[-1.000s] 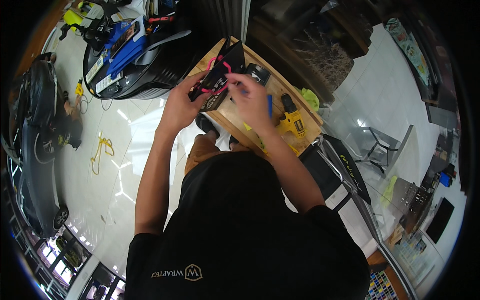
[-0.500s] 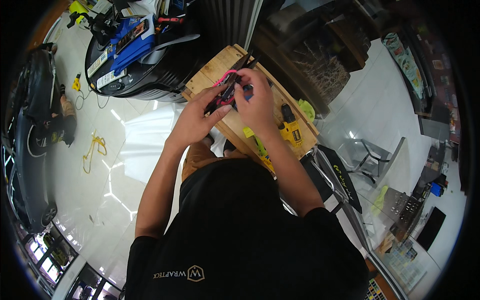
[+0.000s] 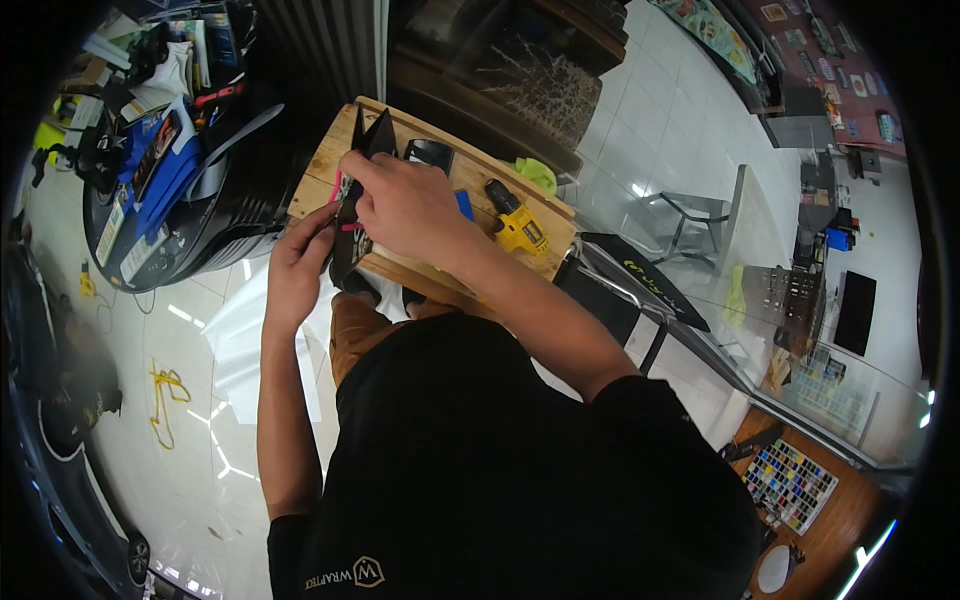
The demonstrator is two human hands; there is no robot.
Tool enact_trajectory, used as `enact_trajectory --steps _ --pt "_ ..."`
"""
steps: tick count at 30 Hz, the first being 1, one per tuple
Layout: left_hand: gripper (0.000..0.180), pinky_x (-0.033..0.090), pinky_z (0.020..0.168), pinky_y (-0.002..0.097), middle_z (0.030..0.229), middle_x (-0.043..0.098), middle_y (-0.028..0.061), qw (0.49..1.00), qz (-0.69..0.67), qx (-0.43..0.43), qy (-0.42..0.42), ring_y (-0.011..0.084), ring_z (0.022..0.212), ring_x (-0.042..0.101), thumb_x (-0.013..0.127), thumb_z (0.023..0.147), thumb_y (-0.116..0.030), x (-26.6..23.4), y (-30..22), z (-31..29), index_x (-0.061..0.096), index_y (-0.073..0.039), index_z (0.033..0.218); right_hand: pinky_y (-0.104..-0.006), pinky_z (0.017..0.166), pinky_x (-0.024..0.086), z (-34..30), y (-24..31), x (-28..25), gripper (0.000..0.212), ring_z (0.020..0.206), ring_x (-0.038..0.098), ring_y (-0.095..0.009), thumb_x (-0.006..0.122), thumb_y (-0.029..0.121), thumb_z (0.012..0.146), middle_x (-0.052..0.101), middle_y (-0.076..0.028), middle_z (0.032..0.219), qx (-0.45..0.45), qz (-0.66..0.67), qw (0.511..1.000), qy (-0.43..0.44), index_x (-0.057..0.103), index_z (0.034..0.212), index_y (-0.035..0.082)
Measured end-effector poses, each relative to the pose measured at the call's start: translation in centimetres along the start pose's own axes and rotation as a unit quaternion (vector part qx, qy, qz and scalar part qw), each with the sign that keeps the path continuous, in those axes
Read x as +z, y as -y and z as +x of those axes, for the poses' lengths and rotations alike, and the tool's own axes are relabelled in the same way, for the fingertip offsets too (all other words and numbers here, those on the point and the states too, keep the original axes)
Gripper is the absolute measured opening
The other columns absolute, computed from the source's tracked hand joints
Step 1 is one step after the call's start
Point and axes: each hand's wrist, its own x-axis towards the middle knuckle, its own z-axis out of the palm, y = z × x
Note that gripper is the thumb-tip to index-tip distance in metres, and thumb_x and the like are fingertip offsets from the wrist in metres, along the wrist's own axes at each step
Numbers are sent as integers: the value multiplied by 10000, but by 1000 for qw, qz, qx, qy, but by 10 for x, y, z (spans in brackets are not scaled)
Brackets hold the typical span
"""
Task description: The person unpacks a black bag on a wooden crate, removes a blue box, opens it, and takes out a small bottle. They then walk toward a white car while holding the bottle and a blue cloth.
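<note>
A black pouch-like item with pink trim [image 3: 346,212] is held over the left end of a wooden bench [image 3: 320,170]. Two dark pointed flaps rise from its far end. My left hand [image 3: 298,270] pinches its near left edge between thumb and fingers. On its other side, my right hand [image 3: 408,200] is bent over it, fingers closed at its upper part; the fingertips and whatever they grip are partly hidden. Beside the right hand, a black object [image 3: 430,153] and a blue piece [image 3: 464,204] lie on the bench, and a yellow cordless drill [image 3: 520,228] is farther right.
A black round-topped stand [image 3: 110,262] at the left carries blue cloth [image 3: 165,190], remote controls and clutter. A neon cloth [image 3: 537,176] sits behind the bench. Yellow cord [image 3: 165,390] lies on the tiled floor, with a dark car at far left. Folding chairs [image 3: 640,275] stand right.
My view has swung right, so the bench appears farther left. The pouch-like item is now more upright, its dark flaps standing up, and my left hand has shifted to its near edge.
</note>
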Motion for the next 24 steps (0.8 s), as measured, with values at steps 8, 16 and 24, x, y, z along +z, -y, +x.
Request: enact_trajectory --steps 8,16,24 --pt "248 558 789 545 851 705 274 947 302 109 1 452 855 708 641 887 -162 10 -35 13 721 -25 1078 -451 660 541 -13 3 14 382 751 722 -353 624 73 894 687 -138 797 60 35 997 -21 587 1259 177" --pt "235 567 767 543 798 704 263 971 224 75 -39 460 776 701 654 899 -195 4 -24 16 741 -18 1027 -356 690 526 -14 15 7 428 714 664 -282 591 -31 888 643 -143 845 109 -33 993 20 559 1293 104" --pt "361 557 876 511 1049 707 318 969 207 113 78 426 1013 709 643 913 -154 -40 -28 35 623 51 1210 -261 565 526 -11 55 47 344 856 668 -139 614 298 1067 657 -55 963 347 221 911 35 561 1298 48"
